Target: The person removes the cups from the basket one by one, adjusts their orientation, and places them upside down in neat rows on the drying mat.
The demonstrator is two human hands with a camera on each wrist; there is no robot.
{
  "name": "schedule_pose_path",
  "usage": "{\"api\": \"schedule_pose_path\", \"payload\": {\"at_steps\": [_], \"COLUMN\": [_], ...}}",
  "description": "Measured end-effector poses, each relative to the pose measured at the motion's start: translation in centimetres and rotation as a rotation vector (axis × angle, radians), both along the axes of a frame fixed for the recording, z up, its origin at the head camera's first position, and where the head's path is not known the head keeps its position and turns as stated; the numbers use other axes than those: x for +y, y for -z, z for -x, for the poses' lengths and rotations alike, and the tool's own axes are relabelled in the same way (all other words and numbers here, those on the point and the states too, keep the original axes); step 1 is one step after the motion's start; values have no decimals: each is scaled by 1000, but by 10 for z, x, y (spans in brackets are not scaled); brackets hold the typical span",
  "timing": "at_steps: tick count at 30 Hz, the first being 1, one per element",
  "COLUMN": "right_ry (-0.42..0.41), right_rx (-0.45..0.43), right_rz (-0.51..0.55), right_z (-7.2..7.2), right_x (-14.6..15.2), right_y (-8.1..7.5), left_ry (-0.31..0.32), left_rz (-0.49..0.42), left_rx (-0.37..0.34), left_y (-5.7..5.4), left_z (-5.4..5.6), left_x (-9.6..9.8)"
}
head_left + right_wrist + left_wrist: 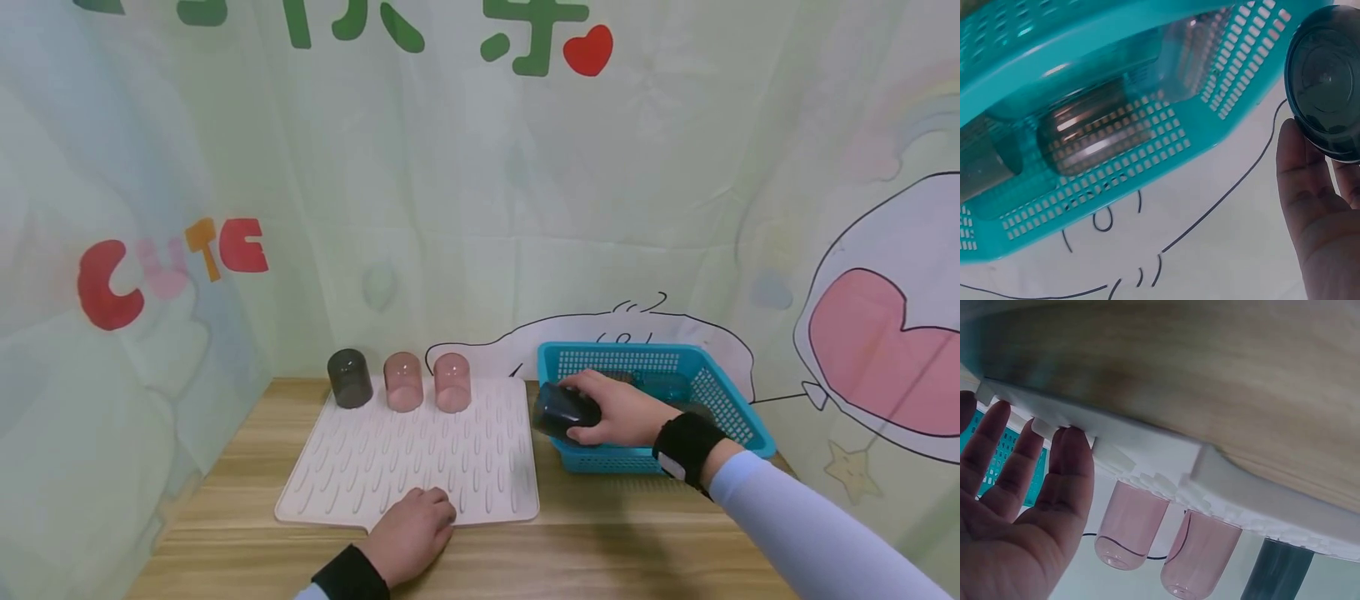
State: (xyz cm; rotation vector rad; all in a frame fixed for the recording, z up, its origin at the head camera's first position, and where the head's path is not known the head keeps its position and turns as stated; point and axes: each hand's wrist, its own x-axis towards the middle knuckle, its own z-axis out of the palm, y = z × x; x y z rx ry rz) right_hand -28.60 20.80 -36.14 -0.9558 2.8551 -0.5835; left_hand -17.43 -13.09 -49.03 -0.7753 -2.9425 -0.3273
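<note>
Over there, the right hand (621,411) has its grip clamped on a tilted dark cup (564,411) by the left end of the blue basket (622,461); the left hand (412,529), grip slack, touches the white tray (420,471), bearing three upturned cups (403,383).

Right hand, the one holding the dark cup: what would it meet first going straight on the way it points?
Probably the nearer pink cup on the white mat, with the held dark cup leading; depth is unclear, so it might pass over.
</note>
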Motion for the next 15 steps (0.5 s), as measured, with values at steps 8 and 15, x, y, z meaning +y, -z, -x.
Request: {"api": "schedule_pose_path", "payload": {"at_steps": [8, 15], "right_ry": [-4, -44], "right_rx": [-43, -47], "right_rz": [-11, -22], "right_z": [-8, -11], "right_x": [-19, -32], "right_y": [3, 5], "left_ry": [-8, -15], "left_rz": [15, 21], "left_rx": [-19, -29], "left_y": [3, 4], "left_z": [1, 2], "left_x": [0, 0]}}
